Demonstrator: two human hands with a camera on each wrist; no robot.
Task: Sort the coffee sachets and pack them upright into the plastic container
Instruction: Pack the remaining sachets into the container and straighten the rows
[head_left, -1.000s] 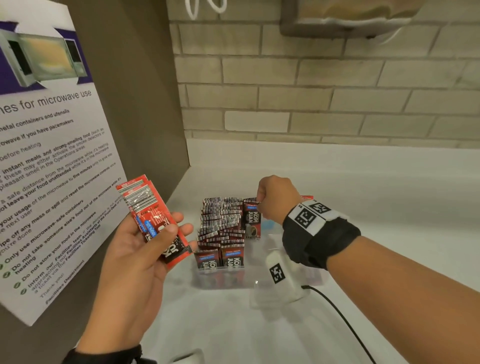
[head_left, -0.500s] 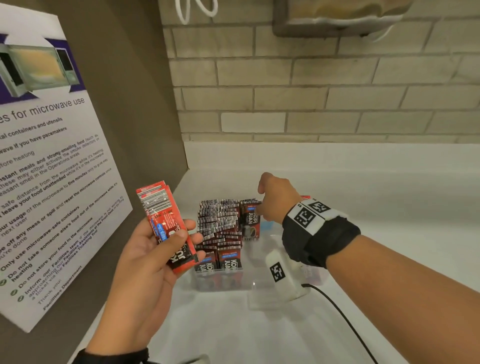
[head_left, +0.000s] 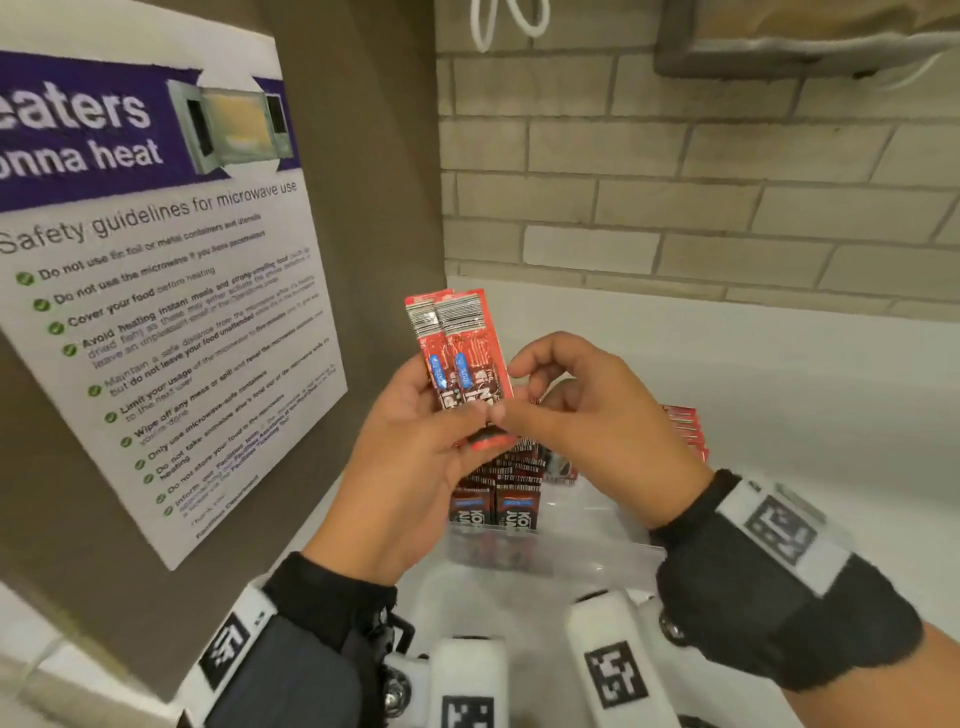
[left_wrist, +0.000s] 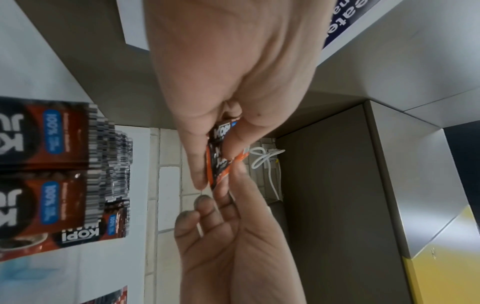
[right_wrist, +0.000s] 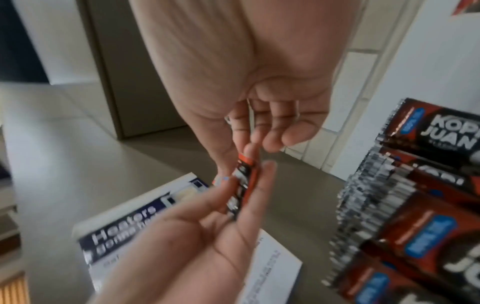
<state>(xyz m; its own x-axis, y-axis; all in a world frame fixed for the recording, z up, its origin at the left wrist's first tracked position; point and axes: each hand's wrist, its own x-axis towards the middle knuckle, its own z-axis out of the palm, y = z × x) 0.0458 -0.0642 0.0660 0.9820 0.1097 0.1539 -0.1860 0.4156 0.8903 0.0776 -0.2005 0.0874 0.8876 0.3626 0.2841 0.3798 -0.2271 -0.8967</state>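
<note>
Coffee sachets (head_left: 460, 358), a small red fan, stand upright in the left hand (head_left: 410, 457) above the plastic container (head_left: 587, 545). The right hand (head_left: 587, 426) pinches the front one between thumb and forefinger, apparently mid-sort. Next comes peeling it free and slotting it upright beside the packed rows (head_left: 511, 478).

At nine o'clock a brown side panel (head_left: 374, 208) bearing a microwave poster (head_left: 156, 291) closes off the left; at twelve the brick wall (head_left: 701, 182) blocks the far side. The white counter (head_left: 805, 389) lies open from one to three o'clock. Packed sachets (head_left: 511, 483) fill the far left part of the plastic container (head_left: 597, 551) — its near right part stays free.
</note>
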